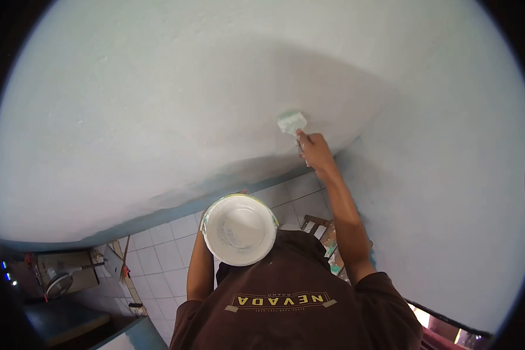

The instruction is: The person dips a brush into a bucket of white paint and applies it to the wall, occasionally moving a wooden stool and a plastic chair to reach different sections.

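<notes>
The handle of a paint brush (291, 121) is gripped by the fingers of the right hand (316, 153), its bristles held at the pale wall (157, 116). By the white bucket (210, 232) in front of the shirt (286, 283), the left hand (242, 192) is almost wholly hidden; whether its fingers are closed cannot be told. The slatted wooden thing (331, 240) is partly covered.
</notes>
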A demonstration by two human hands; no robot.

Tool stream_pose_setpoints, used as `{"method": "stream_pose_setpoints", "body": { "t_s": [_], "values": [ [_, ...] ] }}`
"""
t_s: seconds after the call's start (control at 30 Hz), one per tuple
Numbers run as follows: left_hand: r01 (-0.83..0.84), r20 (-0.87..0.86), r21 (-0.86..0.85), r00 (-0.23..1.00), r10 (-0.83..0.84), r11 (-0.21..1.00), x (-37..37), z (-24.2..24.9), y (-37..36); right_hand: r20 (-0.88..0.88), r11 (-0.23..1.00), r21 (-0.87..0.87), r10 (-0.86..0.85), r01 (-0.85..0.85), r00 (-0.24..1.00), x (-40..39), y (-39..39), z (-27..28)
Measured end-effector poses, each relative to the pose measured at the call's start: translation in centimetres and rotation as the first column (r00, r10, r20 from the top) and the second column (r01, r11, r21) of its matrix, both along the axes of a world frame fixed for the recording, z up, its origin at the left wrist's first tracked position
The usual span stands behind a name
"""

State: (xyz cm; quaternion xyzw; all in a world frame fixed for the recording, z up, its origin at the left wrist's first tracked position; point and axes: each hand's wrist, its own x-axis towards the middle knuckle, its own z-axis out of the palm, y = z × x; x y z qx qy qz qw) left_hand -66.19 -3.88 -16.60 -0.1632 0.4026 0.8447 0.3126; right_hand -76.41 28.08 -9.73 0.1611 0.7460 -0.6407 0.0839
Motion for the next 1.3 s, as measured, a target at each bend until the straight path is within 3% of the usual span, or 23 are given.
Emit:
{"method": "stream_pose_setpoints", "body": {
  "t_s": [0.07,0.13,0.2,0.27,0.3,0.37,0.4,0.43,0.5,0.57,0.63,0.67,0.77,0.8,0.87,0.9,0.93,1.0,1.07,1.1,1.17,1.23,1.3],
  "values": [
    [0.064,0.036,-0.020,0.997,-0.063,0.998,0.0,0.4,0.4,-0.170,0.999,-0.013,0.032,-0.034,0.985,1.9,-0.1,5.7],
    [0.165,0.000,-0.025,0.986,-0.165,0.986,-0.4,-3.7,-0.8,-0.253,0.999,-0.041,-0.042,0.033,0.967,3.3,-0.8,9.4],
    [0.260,-0.037,-0.045,0.964,-0.262,0.965,-1.0,-4.9,-1.6,-0.335,0.992,-0.085,-0.114,0.091,0.935,2.8,-1.6,9.4],
    [0.268,-0.100,-0.120,0.955,-0.280,0.956,-1.0,-5.7,-1.8,-0.465,0.990,-0.091,-0.137,0.106,0.875,0.7,-2.2,5.4],
    [0.272,-0.107,-0.120,0.952,-0.285,0.955,-1.0,-5.7,-2.0,-0.420,0.993,-0.036,-0.115,0.110,0.900,-0.8,-2.3,1.8],
    [0.215,-0.084,-0.192,0.968,-0.235,0.958,-0.2,-5.2,-2.4,-0.427,0.980,0.127,-0.087,0.154,0.900,-2.9,-2.1,-9.0],
    [0.222,-0.086,-0.191,0.967,-0.241,0.956,0.2,-5.1,-2.6,-0.478,0.952,0.231,-0.070,0.201,0.876,-2.8,-1.6,-13.6],
    [0.206,-0.072,-0.109,0.974,-0.215,0.972,0.5,-5.1,-2.5,-0.476,0.952,0.230,-0.073,0.205,0.876,-2.2,-1.2,-15.5],
    [0.167,-0.029,0.048,0.986,-0.165,0.985,0.6,-5.1,-2.7,0.033,0.978,0.177,-0.118,0.110,0.992,-0.7,-0.6,-18.2],
    [0.118,0.012,0.206,0.992,-0.123,0.972,0.5,-5.1,-2.8,0.100,0.984,0.159,-0.101,0.084,0.990,-1.1,1.0,-19.8],
    [0.049,0.078,0.249,0.994,-0.070,0.967,0.7,-3.4,-2.5,0.157,0.994,0.093,-0.065,0.051,0.986,-2.0,1.7,-17.9],
    [-0.028,0.147,0.290,0.989,-0.016,0.957,0.9,-2.7,-2.1,0.147,0.998,0.047,-0.053,0.047,0.988,-2.3,2.2,-14.3],
    [-0.087,0.109,0.316,0.993,0.055,0.945,1.4,-2.5,-1.5,0.078,1.000,0.014,0.008,-0.010,0.997,-3.0,2.9,-1.8],
    [-0.072,0.106,0.315,0.994,0.040,0.946,1.4,-3.6,-2.2,0.030,0.999,0.019,0.037,-0.037,0.999,-2.1,2.6,2.1],
    [0.185,-0.093,0.195,0.981,-0.169,0.963,1.0,-6.1,-3.4,-0.112,0.998,0.050,0.048,-0.043,0.992,-0.1,1.6,8.3],
    [0.191,-0.092,0.202,0.980,-0.176,0.961,1.0,-6.0,-3.3,-0.111,0.998,0.057,0.042,-0.036,0.993,0.8,1.2,10.8],
    [0.198,-0.079,0.230,0.980,-0.185,0.953,1.1,-5.8,-3.0,-0.216,0.999,0.006,0.046,-0.045,0.975,1.6,0.6,13.1],
    [0.212,-0.056,0.274,0.977,-0.205,0.938,1.3,-5.0,-2.8,-0.322,0.997,-0.045,0.040,-0.058,0.946,2.2,-0.8,14.2],
    [0.225,-0.033,0.303,0.974,-0.226,0.926,1.3,-4.4,-3.0,-0.404,0.992,-0.022,-0.124,0.126,0.906,1.5,-2.7,12.3],
    [0.229,-0.021,0.315,0.972,-0.234,0.921,1.3,-4.2,-3.1,-0.344,0.986,0.057,-0.127,0.156,0.930,0.5,-3.0,9.5],
    [0.233,0.001,0.336,0.969,-0.248,0.913,1.1,-4.2,-3.3,-0.466,0.966,0.165,-0.102,0.199,0.879,-3.4,-1.6,-4.0],
    [0.173,0.047,0.367,0.978,-0.204,0.914,0.9,-4.8,-3.3,-0.367,0.972,0.134,-0.133,0.194,0.921,-1.8,-2.3,-9.5],
    [0.113,0.091,0.399,0.983,-0.162,0.910,0.7,-5.0,-3.0,-0.023,0.993,-0.015,-0.116,0.115,0.993,-0.5,-1.6,-13.2]
  ]
}}
